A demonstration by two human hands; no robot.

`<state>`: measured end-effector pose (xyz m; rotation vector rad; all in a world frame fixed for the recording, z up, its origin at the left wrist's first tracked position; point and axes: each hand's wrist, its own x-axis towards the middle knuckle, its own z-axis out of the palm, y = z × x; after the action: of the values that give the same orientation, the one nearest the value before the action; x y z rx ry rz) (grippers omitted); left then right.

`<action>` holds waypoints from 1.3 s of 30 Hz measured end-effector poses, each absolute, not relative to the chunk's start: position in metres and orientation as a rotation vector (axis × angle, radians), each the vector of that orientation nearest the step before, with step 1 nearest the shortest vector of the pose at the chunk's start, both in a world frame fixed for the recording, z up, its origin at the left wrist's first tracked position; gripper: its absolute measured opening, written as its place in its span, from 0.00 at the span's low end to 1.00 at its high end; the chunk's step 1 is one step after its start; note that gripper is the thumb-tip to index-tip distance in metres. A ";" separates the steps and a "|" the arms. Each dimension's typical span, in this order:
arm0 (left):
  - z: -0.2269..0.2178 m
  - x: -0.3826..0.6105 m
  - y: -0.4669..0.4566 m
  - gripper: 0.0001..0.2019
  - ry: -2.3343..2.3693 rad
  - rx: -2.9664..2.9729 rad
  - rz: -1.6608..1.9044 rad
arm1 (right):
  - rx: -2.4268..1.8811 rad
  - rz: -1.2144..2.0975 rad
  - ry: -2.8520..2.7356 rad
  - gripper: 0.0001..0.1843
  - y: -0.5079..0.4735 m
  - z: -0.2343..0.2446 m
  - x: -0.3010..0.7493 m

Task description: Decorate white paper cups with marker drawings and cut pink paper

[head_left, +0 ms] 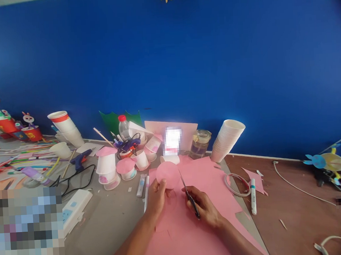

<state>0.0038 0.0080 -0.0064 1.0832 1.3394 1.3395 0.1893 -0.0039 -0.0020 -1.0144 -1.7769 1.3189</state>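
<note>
My left hand (158, 197) pinches the lower edge of a round pink paper disc (168, 174), held upright above the table. In my right hand (203, 205) is a utility knife or a pair of scissors with black handles (192, 205); its thin blade points up beside the disc's right edge, and I cannot see whether it touches the paper. Beneath both hands lies a large sheet of pink paper (191, 234) with cut edges. Left of it stand several white paper cups (106, 168) with pink paper tops.
A lit phone (172, 141) leans at the back. To its right are a glass jar (199, 143) and a tall stack of paper cups (228, 139). A tape roll (237, 185) and a marker (253, 197) lie at right. At left are a glue gun (81, 160) and a power strip (74, 206).
</note>
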 end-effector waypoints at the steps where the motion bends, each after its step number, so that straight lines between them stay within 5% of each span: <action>1: -0.007 0.003 0.008 0.19 1.348 1.084 1.341 | -1.020 1.320 -1.799 0.20 -0.004 -0.002 0.189; 39: 0.003 0.009 0.003 0.19 1.306 1.107 1.330 | -1.024 1.401 -1.813 0.19 -0.012 0.003 0.184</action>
<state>0.0091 0.0034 0.0028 1.1065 1.3060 1.3295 0.1838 -0.0117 0.0031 -1.0238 -1.8130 1.4014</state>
